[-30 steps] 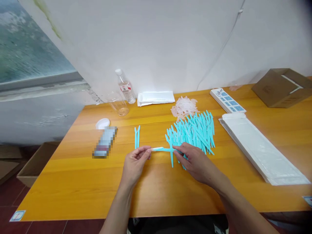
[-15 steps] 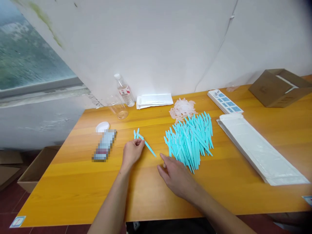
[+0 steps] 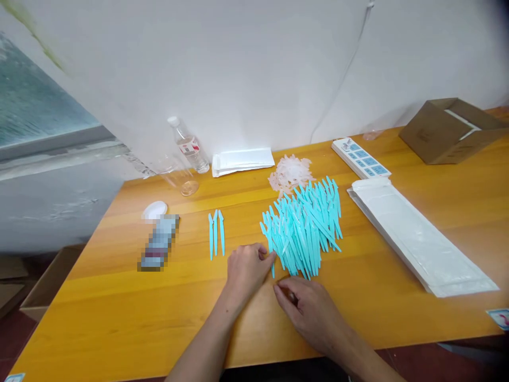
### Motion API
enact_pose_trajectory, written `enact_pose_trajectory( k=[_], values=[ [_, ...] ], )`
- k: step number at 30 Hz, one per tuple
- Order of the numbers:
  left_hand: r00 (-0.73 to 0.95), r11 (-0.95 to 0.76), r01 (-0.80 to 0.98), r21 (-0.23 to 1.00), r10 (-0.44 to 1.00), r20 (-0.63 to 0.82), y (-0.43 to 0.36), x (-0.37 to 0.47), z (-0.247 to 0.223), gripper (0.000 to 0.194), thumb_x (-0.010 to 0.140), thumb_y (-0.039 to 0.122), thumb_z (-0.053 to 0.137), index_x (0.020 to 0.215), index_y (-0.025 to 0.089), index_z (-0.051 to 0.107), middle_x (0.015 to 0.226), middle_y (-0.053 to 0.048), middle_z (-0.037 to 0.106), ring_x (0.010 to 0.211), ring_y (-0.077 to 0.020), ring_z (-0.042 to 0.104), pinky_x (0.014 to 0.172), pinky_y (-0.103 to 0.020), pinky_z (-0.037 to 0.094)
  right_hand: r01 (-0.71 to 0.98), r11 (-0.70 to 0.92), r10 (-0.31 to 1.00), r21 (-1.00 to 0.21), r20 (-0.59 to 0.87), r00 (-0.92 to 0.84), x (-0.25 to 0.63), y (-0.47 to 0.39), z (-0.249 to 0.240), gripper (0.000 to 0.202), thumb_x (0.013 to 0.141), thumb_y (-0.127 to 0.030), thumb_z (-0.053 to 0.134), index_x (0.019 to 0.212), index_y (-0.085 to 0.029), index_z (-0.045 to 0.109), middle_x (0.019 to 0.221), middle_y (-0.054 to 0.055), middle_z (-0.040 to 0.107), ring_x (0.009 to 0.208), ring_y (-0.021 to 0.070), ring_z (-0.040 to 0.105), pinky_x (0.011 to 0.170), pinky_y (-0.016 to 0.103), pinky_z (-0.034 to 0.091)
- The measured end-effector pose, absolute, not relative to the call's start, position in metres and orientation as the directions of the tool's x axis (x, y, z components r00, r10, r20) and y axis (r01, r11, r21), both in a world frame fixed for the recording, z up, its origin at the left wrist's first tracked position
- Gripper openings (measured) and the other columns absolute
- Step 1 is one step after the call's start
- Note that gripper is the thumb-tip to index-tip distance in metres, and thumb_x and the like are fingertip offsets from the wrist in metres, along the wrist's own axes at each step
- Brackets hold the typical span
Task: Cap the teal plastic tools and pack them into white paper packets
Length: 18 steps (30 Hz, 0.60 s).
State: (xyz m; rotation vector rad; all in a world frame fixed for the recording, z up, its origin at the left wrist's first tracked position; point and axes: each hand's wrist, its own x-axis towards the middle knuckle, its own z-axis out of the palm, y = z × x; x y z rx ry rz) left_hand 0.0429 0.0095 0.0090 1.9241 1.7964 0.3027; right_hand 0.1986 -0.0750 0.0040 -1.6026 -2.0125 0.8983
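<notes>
My left hand point(image 3: 249, 268) is at the left edge of a heap of slim turquoise eyebrow razors point(image 3: 300, 228). Its thumb and forefinger are closed on one eyebrow razor point(image 3: 273, 269), whose lower end shows beneath the fingertips. Just below the heap, my right hand point(image 3: 312, 307) has its fingers curled and its thumb and forefinger together; whether anything is between them is hidden. Three more razors point(image 3: 216, 233) lie side by side, apart from the heap, to the left of my left hand.
Behind the heap lies a pile of small pale pink pieces point(image 3: 292, 172). A phone-like pixelated object point(image 3: 159, 243), white lid point(image 3: 155, 210), clear jar point(image 3: 189, 187) and water bottle point(image 3: 190, 148) stand left. White packets point(image 3: 243, 161), labelled cards point(image 3: 362, 159), a long white package point(image 3: 421, 239) and a cardboard box point(image 3: 441, 132) surround.
My left hand has let go of the razor at the small row and moved right to the heap. That razor now lies straight beside two others. My right hand's fingers have curled in.
</notes>
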Motion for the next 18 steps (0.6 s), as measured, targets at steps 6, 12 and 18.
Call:
enact_pose_trajectory(
  k=[6,12,18],
  values=[
    [0.124,0.046,0.777,0.628,0.967,-0.224,0.008,0.043,0.014,0.025,0.082,0.031,0.057,0.063,0.019,0.066,0.059,-0.001,0.067,0.056,-0.0139,0.058,0.055,-0.025,0.031,0.615,0.09,0.986,-0.783,-0.018,-0.168,0.207,-0.055,0.013,0.031,0.098,-0.035,0.046,0.085,-0.02,0.069,0.068,0.001,0.065,0.062,0.0149,0.058,0.06,0.027,0.039],
    [0.157,-0.086,0.625,0.776,0.987,-0.018,-0.018,0.054,0.032,0.015,0.08,0.033,0.066,0.07,0.022,0.07,0.062,-0.003,0.068,0.055,-0.0161,0.058,0.057,-0.027,0.036,0.343,-0.011,0.986,-0.939,-0.068,-0.154,0.208,-0.015,0.03,0.028,0.097,-0.04,0.049,0.092,-0.021,0.069,0.082,0.001,0.07,0.077,0.0166,0.066,0.071,0.026,0.05],
    [0.336,-0.229,0.561,0.796,0.941,0.034,0.088,0.029,0.035,0.027,0.083,0.041,0.066,0.098,0.022,0.077,0.088,-0.006,0.075,0.075,-0.0204,0.066,0.069,-0.029,0.049,0.434,-0.043,0.966,-0.9,-0.149,-0.213,0.242,0.005,0.036,0.032,0.099,-0.039,0.04,0.079,-0.021,0.056,0.068,-0.003,0.057,0.059,0.0122,0.052,0.055,0.023,0.04]
  ],
)
